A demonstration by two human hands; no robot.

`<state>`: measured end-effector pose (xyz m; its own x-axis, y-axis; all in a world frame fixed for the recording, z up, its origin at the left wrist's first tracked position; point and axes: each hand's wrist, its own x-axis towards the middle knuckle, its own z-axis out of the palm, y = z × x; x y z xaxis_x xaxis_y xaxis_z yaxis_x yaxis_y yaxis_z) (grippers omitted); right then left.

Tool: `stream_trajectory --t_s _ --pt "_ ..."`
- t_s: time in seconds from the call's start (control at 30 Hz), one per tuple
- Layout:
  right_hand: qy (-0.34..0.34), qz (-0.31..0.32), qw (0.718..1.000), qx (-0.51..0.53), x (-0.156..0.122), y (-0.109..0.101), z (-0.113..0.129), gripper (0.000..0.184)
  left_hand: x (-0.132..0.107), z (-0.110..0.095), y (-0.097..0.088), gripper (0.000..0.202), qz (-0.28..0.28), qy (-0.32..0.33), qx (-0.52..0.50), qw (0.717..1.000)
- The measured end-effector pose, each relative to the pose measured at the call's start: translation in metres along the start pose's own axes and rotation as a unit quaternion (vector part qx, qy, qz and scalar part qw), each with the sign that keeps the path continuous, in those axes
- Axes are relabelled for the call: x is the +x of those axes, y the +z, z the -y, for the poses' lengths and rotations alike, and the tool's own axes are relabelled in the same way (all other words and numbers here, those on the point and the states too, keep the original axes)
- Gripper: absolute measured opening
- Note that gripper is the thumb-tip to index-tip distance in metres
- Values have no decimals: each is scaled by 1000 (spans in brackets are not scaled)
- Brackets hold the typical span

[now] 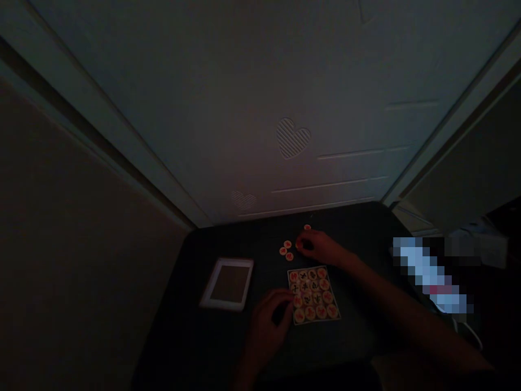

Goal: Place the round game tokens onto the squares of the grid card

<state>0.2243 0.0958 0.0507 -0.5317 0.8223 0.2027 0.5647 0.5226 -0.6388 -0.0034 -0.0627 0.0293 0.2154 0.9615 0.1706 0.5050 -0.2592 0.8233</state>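
Note:
A small square tray (pixel 336 313) full of round pale game pieces with red and black marks lies on a dark table (pixel 211 336). My left hand (pixel 271 317) rests at the tray's left edge, fingers curled against a piece there. My right hand (pixel 317 245) reaches past the tray's far side, fingers bent down over a loose piece. Three loose pieces (pixel 285 250) lie just left of that hand, and one more piece (pixel 307 227) sits behind it.
An open white-rimmed box lid (pixel 228 283) lies left of the tray. A pale door with heart shapes (pixel 292 137) stands right behind the table. Blurred bright objects (pixel 431 277) sit off the table's right side. The room is very dim.

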Motion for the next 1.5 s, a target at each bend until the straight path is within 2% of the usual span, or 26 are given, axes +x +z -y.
stream_trajectory --t_s 0.23,0.47,0.6,0.97,1.5 --pt "-2 -14 1000 15 -45 -17 24 13 -1 2 2 17 -2 -3 12 1000" --pt "-31 2 999 -19 -71 -10 34 11 0 2 2 17 1 -2 14 1000" --pt "-33 8 998 -52 -76 -4 31 8 0 2 2 16 3 -4 18 1000" --pt "-24 7 998 -64 -82 4 26 11 1 0 2 16 5 1 29 1000" --pt "-31 -13 997 -71 -75 12 29 9 0 -2 1 19 25 24 64 997"
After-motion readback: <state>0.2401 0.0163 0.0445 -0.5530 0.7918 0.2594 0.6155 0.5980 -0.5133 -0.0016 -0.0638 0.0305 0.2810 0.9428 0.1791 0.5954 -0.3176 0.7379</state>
